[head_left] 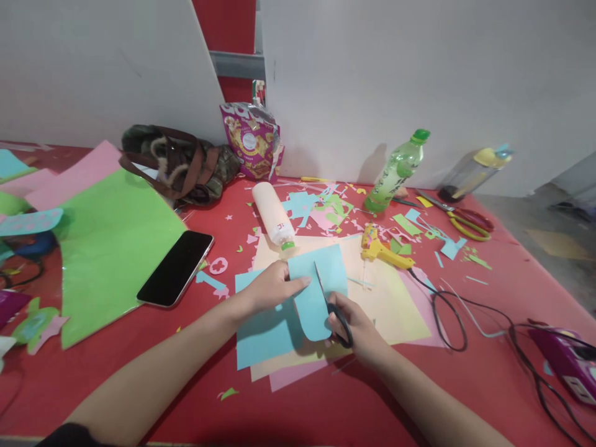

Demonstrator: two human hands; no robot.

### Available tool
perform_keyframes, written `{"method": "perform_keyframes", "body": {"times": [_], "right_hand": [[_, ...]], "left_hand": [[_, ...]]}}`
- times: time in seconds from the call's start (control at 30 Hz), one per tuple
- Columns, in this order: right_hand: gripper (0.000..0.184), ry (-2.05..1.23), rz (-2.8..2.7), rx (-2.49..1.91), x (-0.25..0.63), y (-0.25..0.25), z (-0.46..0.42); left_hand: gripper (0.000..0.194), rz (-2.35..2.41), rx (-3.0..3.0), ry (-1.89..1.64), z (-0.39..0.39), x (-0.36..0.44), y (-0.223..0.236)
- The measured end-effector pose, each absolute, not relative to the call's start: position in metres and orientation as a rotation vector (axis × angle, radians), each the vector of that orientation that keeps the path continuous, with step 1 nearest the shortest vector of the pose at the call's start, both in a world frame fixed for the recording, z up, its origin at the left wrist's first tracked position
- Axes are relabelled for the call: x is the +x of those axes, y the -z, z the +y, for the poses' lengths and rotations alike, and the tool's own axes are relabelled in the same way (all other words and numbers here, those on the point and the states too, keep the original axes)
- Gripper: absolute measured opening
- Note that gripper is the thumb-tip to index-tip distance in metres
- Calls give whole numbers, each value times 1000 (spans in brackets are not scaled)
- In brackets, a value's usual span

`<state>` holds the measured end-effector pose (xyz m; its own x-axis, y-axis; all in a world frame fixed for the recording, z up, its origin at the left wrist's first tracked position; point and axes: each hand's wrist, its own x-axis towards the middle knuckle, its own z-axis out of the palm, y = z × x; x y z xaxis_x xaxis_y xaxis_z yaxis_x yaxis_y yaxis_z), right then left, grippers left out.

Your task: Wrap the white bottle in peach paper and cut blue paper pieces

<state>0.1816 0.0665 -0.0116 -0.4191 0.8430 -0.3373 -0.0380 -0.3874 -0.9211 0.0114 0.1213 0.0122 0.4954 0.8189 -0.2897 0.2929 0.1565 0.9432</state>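
Observation:
My left hand pinches a light blue sheet of paper by its left edge, thumb on top. In my right hand is a pair of scissors with black handles, fingers closed round the loops. One scissor blade lies over the blue sheet, pointing away from me; the other is hidden behind it. The held sheet has a rounded lower corner. Beneath both hands lies a stack of blue, cream, yellow and pink paper. A white glue bottle with a green tip lies just beyond.
A black phone rests on green sheets at left. Yellow glue gun and its cord lie at right, near a power strip. Paper scraps, a green bottle, larger scissors, a snack bag and a handbag stand farther back.

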Motion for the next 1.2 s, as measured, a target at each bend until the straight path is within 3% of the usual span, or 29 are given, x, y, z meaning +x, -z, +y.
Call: {"method": "perform_keyframes", "body": {"times": [0.53, 0.87, 1.2], "right_hand": [[46, -1869, -1127, -1193, 179, 15, 67], [40, -1839, -1161, -1017, 184, 22, 65], [43, -1798, -1184, -1153, 182, 17, 66]], "left_hand": [[17, 991, 1272, -554, 121, 11, -9], [23, 980, 1338, -389, 118, 10, -9], [23, 963, 1282, -416, 117, 12, -5]]}}
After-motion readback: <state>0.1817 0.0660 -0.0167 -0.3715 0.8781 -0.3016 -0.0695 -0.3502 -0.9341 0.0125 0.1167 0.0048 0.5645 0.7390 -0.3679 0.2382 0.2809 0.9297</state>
